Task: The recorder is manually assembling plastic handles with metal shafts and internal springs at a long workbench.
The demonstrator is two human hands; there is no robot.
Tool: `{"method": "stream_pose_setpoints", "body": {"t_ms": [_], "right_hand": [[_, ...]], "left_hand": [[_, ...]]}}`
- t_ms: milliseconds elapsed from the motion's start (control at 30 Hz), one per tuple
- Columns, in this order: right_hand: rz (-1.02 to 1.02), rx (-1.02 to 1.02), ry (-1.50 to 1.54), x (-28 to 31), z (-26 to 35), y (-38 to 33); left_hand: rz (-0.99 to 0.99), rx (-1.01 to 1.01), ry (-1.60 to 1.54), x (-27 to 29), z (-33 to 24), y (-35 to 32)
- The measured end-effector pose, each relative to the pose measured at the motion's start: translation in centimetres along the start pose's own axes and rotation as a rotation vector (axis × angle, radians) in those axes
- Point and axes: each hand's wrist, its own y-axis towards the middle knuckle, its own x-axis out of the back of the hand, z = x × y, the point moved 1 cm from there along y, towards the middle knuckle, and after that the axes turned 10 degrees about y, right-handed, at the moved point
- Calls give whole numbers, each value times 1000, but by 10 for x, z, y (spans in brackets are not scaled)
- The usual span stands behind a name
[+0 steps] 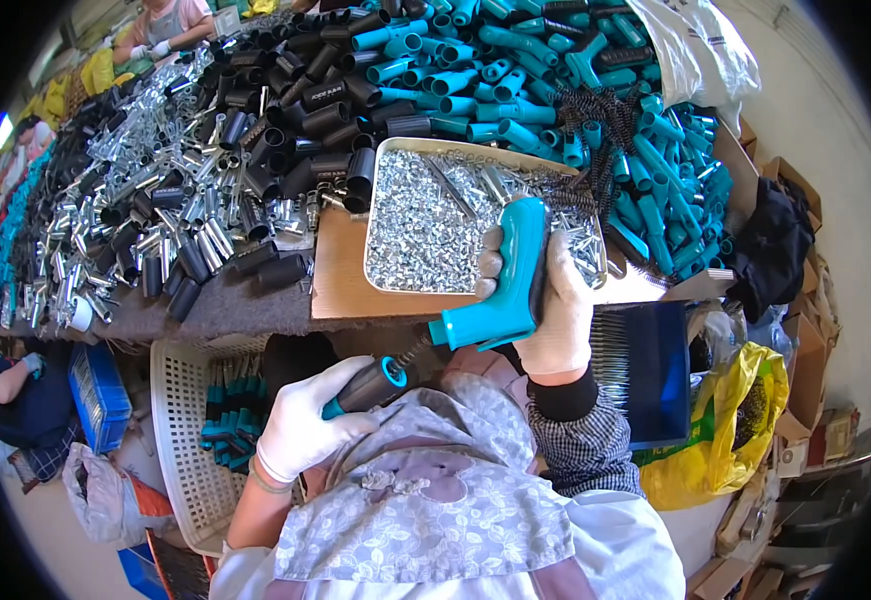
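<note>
My right hand (559,318), in a white glove, is wrapped around a glossy teal angled plastic housing (516,262). It is held tilted over the front of a shallow tray (372,238) with small silvery metal pieces. Lower and to the left, my gloved left hand (301,425) grips a black tube with teal ends (364,388). A dark coil spring (415,353) sticks out of the tube's open end and reaches the housing's narrow teal neck. Whether the spring enters the neck cannot be made out.
Heaps of teal housings (516,110), black tubes (321,95) and silvery metal parts (171,150) cover the bench. A white basket (178,440) with teal-and-black pieces stands below left. Right of my lap are a blue bin (656,370) and a yellow bag (691,480). Another person (171,28) works far left.
</note>
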Motion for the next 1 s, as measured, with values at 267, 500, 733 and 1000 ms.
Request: {"method": "stream_pose_setpoints", "body": {"t_ms": [267, 500, 733, 1000], "right_hand": [[32, -85, -76, -3, -11, 1], [48, -63, -89, -3, -12, -2], [23, -12, -221, 0, -17, -2], [272, -83, -426, -7, -22, -11]], "left_hand": [[-7, -85, 85, 4, 9, 0], [10, -118, 193, 9, 12, 0], [137, -57, 238, 16, 10, 6], [209, -4, -48, 5, 13, 5]]}}
